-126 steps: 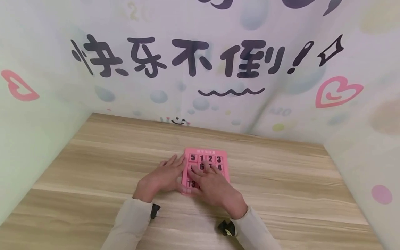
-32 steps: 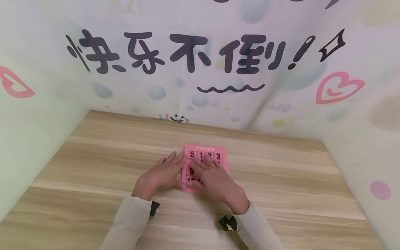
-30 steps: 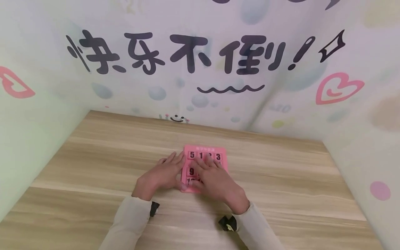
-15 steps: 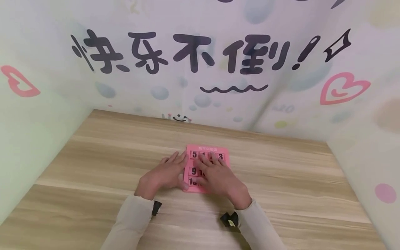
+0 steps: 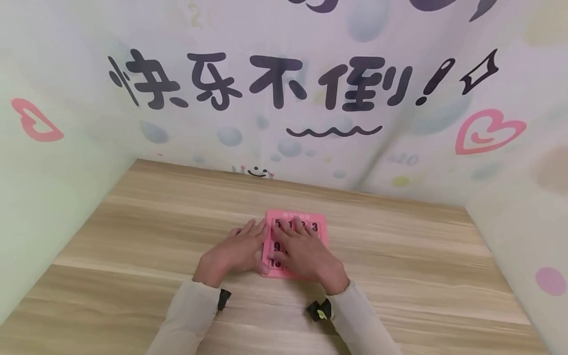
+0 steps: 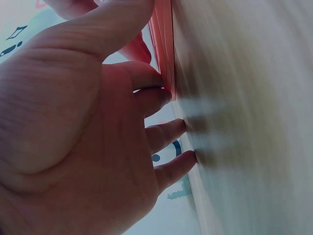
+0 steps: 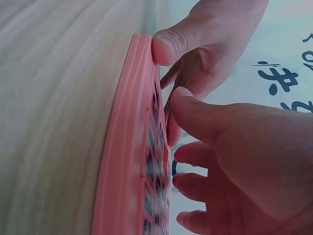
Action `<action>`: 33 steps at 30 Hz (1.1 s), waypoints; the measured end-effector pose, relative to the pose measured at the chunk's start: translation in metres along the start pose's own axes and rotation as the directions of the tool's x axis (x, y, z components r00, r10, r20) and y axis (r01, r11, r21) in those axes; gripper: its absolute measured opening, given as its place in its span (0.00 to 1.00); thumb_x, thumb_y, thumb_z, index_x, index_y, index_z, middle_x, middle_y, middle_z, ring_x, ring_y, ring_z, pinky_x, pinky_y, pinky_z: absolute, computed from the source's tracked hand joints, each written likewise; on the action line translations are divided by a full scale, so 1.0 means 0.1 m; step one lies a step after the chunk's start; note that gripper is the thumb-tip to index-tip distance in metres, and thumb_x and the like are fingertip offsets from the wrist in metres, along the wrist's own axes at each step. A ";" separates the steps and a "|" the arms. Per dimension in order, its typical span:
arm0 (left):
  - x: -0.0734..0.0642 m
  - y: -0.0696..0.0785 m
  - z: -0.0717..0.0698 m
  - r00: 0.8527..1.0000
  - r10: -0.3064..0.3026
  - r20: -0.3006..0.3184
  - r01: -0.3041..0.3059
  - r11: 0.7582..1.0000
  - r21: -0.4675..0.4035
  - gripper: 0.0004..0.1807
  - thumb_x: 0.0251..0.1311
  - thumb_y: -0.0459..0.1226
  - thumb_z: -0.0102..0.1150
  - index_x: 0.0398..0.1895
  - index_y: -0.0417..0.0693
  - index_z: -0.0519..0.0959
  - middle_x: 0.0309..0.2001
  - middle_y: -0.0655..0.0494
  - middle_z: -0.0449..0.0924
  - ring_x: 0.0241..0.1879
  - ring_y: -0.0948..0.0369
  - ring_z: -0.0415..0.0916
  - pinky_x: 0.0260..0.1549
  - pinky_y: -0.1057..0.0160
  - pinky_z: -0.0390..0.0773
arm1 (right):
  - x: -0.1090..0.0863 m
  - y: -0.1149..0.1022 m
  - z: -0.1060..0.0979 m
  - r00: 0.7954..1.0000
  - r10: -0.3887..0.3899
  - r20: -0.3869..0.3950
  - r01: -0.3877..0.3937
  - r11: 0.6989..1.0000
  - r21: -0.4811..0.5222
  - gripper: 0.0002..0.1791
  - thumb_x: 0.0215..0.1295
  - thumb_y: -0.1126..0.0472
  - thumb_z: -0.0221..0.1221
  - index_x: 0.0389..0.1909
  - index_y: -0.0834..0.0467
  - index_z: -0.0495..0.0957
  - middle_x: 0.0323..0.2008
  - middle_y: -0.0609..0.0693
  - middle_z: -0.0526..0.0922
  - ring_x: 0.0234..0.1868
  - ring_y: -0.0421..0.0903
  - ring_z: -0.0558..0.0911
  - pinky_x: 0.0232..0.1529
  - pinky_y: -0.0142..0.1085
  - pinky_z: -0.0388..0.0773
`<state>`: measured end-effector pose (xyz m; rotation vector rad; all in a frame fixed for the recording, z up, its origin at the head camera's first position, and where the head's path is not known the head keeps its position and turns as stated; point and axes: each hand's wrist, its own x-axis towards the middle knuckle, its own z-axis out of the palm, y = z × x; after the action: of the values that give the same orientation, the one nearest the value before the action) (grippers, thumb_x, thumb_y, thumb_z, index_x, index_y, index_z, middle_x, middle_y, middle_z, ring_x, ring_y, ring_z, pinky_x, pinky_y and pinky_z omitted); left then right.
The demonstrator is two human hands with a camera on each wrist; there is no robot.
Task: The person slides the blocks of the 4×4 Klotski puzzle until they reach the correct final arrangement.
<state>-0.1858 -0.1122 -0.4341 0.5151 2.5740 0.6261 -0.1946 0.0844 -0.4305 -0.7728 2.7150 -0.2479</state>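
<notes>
A pink number slide puzzle (image 5: 319,217) with black-numbered tiles lies flat on the table. My left hand (image 5: 235,250) braces its left side, thumb at the near corner and fingers slightly bent along the edge. In the left wrist view, two fingertips (image 6: 164,93) meet the pink edge, while the others rest on the wood. Over the tiles spreads my right hand (image 5: 306,251), fingertips at the upper left rows near the 5. The right wrist view shows the puzzle's thick rim (image 7: 124,147) with the right thumb (image 7: 188,105) just above the tiles. The palm hides much of the grid.
The wood-grain table (image 5: 177,207) surrounds the puzzle. Behind it stands a printed wall (image 5: 275,143) with dark lettering, and plain pale walls close both sides. A black strap piece (image 5: 318,310) sits at the right cuff.
My right fingers have shifted over the tiles toward the left column, now partly covering the 5. The left hand stays at the puzzle's left edge. The head view has tilted slightly.
</notes>
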 end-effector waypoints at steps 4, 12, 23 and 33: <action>0.00 -0.01 0.00 1.000 0.001 0.000 -0.001 1.000 0.006 0.55 0.62 0.49 0.73 0.84 0.40 0.51 0.86 0.46 0.41 0.85 0.42 0.32 0.82 0.36 0.43 | 0.05 0.00 0.01 1.000 0.012 -0.002 -0.012 1.000 -0.026 0.39 0.79 0.38 0.51 0.84 0.48 0.55 0.84 0.51 0.54 0.85 0.63 0.47 0.84 0.60 0.46; 0.01 -0.01 -0.01 1.000 0.006 0.004 -0.007 1.000 0.018 0.56 0.63 0.49 0.72 0.84 0.39 0.49 0.86 0.44 0.40 0.85 0.42 0.33 0.82 0.36 0.42 | 0.08 0.01 0.01 1.000 0.021 -0.009 -0.022 0.998 -0.054 0.39 0.78 0.38 0.52 0.83 0.48 0.57 0.84 0.50 0.55 0.85 0.63 0.48 0.84 0.60 0.47; 0.00 0.00 -0.01 1.000 -0.002 0.005 0.002 1.000 -0.006 0.56 0.62 0.48 0.73 0.84 0.38 0.50 0.86 0.44 0.41 0.85 0.42 0.33 0.82 0.35 0.42 | 0.07 -0.01 0.02 1.000 0.021 -0.007 -0.022 0.996 -0.088 0.36 0.79 0.37 0.50 0.82 0.47 0.61 0.83 0.49 0.57 0.84 0.64 0.50 0.83 0.59 0.49; 0.00 0.01 -0.01 1.000 -0.008 0.011 0.008 1.000 0.008 0.55 0.63 0.48 0.72 0.84 0.39 0.50 0.86 0.45 0.41 0.86 0.42 0.33 0.82 0.37 0.42 | 0.03 -0.04 0.00 1.000 0.005 -0.002 -0.005 0.995 -0.104 0.35 0.80 0.39 0.50 0.81 0.48 0.63 0.82 0.51 0.59 0.84 0.65 0.51 0.83 0.60 0.50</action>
<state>-0.1863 -0.1117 -0.4329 0.5091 2.5684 0.6090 -0.1950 0.0792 -0.4301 -0.7942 2.7497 -0.1062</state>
